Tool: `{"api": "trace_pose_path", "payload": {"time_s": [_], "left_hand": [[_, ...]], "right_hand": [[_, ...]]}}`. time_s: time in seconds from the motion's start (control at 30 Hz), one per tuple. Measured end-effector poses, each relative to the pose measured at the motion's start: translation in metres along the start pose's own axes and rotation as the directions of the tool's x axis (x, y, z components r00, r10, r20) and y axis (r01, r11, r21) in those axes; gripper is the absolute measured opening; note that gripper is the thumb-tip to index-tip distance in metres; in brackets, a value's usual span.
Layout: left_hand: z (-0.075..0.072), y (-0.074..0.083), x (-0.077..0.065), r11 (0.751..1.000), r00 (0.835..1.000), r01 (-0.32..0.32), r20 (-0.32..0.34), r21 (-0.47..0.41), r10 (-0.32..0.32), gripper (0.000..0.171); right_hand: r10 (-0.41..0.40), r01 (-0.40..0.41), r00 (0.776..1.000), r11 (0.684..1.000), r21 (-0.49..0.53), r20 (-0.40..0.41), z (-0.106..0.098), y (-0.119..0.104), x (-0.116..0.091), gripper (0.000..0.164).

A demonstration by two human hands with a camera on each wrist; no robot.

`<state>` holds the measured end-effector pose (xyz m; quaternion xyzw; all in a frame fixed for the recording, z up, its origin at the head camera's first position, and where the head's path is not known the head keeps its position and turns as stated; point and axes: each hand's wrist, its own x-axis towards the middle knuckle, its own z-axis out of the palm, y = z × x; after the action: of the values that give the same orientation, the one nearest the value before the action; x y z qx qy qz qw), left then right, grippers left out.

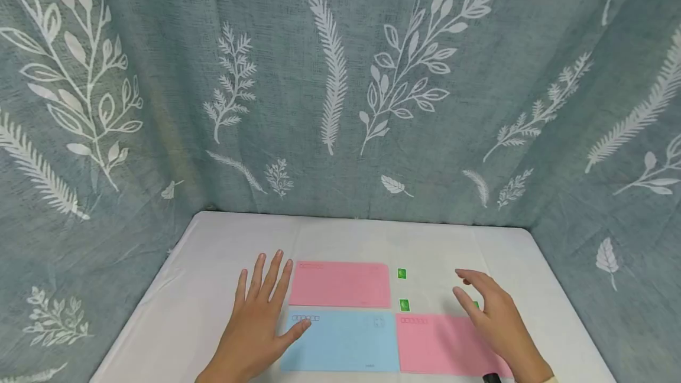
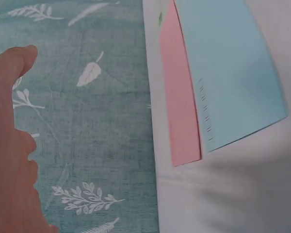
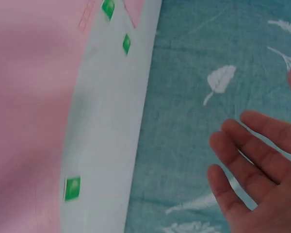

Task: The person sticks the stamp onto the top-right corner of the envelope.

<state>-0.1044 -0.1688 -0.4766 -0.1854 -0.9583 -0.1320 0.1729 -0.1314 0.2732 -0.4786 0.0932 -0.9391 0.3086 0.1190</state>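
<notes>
My left hand is held with its fingers spread and holds nothing. Its thumb overlaps the left end of a blue envelope in the head view. Behind the blue envelope lies a pink envelope, and to its right a second pink envelope. My right hand, fingers loosely bent and grasping nothing, is above that second one and hides part of it. Two small green stamps, one farther back and one nearer, lie flat; a third stamp is mostly hidden by the right hand in the head view.
All the paper lies on a white table. Grey-green curtains with white leaf prints rise behind and at both sides. A small black object shows at the bottom edge near my right wrist; its kind is unclear.
</notes>
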Motion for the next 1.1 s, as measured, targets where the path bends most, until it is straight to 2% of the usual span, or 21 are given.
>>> {"api": "trace_pose_path", "payload": {"time_s": [0.23, 0.43, 0.7, 0.93, 1.1], "left_hand": [[0.008, 0.01, -0.003, 1.0, 1.0, -0.014, 0.011, -0.028, 0.014, 0.1], [0.015, 0.015, -0.006, 0.998, 0.999, -0.025, 0.02, -0.053, 0.026, 0.097], [0.025, 0.019, -0.012, 0.996, 0.998, -0.052, 0.043, -0.072, 0.056, 0.091], [0.03, 0.026, -0.015, 0.996, 0.997, -0.072, 0.02, -0.058, 0.073, 0.087], [0.034, 0.031, -0.017, 0.995, 0.997, -0.071, 0.03, -0.068, 0.073, 0.086]], "right_hand": [[-0.047, 0.047, 0.999, 0.999, -0.003, -0.002, 0.018, -0.005, 0.011, 0.034], [-0.004, 0.004, 1.0, 1.0, 0.013, 0.021, 0.03, 0.0, 0.01, 0.032], [-0.012, 0.012, 0.999, 1.0, 0.013, 0.032, 0.043, 0.001, 0.012, 0.025], [-0.01, 0.008, 0.999, 1.0, 0.03, 0.05, 0.054, 0.003, 0.015, 0.026], [0.015, -0.019, 0.996, 0.999, 0.044, 0.084, 0.063, 0.004, 0.014, 0.026]]}}
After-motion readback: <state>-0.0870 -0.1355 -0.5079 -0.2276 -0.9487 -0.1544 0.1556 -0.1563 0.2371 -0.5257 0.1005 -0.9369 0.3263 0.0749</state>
